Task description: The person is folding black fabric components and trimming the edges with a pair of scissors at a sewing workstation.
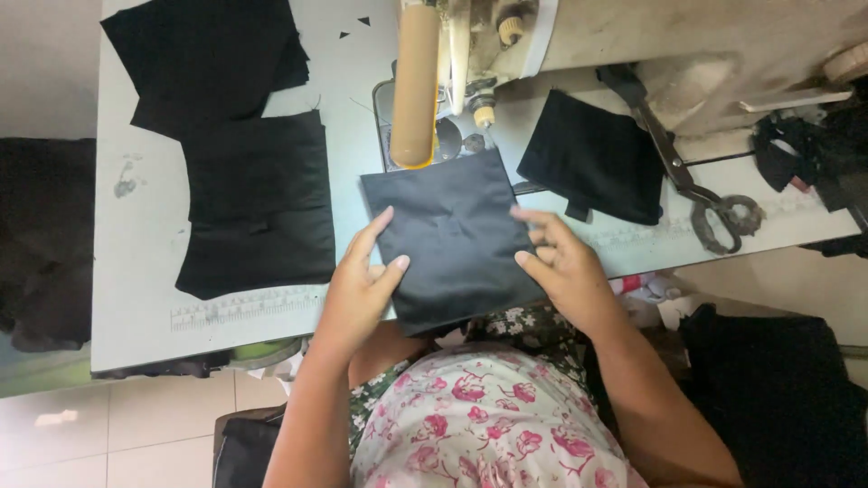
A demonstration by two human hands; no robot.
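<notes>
Hands pin the black fabric square (452, 237) mid-frame, left hand (362, 285) and right hand (561, 262) gripping opposite edges, squaring it under the sewing machine (470, 54) needle.

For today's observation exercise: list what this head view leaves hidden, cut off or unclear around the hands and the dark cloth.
- Needle area of the sewing machine: hidden behind the tan cylinder, head view.
- Near edge of the dark cloth piece: covered by left hand and right hand.
- Black fabric stack: cut off by the top edge.
</notes>
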